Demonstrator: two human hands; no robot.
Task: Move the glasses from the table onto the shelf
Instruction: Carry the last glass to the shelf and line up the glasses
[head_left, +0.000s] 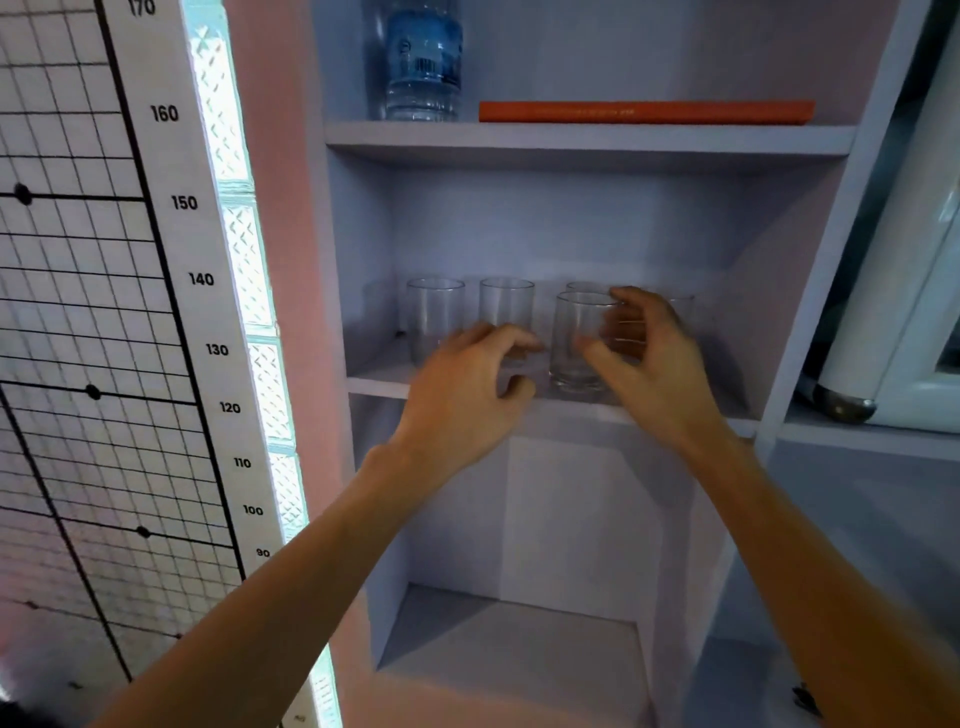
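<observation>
Several clear glasses stand on the middle shelf (374, 385) of a pale cabinet. Two are at the back left (434, 312) (506, 304). One glass (576, 338) stands nearer the front edge, with others partly hidden behind it and behind my right hand. My right hand (654, 364) is at that front glass's right side, fingers spread and blurred, thumb by its wall. My left hand (467, 389) hovers at the shelf's front edge, below the second back glass, fingers loosely curled around nothing.
The upper shelf holds a water bottle (423, 62) and a flat orange book (644, 111). The compartment below (519, 649) has nothing in it. A wall chart with height numbers (202, 279) hangs at the left. A white appliance (893, 322) stands at the right.
</observation>
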